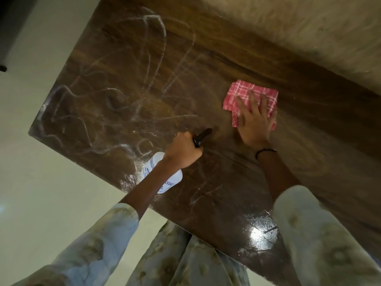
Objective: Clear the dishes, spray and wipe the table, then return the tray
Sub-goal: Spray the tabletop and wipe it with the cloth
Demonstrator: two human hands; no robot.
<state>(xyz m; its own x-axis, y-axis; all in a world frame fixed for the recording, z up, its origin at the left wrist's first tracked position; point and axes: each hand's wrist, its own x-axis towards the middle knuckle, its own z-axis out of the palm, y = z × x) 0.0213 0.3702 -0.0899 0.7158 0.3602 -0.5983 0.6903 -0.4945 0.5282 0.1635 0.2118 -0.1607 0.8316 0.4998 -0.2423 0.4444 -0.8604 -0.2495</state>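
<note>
A dark brown wooden table (206, 65) fills the view, its top wet and streaked with whitish wipe marks. My left hand (183, 150) is closed around the black trigger head of a white spray bottle (175, 178), held just above the table near its front edge, nozzle pointing away from me. My right hand (254, 118) lies flat, fingers spread, pressing a folded red-and-white checked cloth (247, 93) onto the table to the right of the bottle. No dishes or tray are in view.
Pale floor (41, 182) lies to the left of and below the table. A beige surface (309, 27) runs along the table's far side. A bright light glare (259, 234) shines on the wet top near me.
</note>
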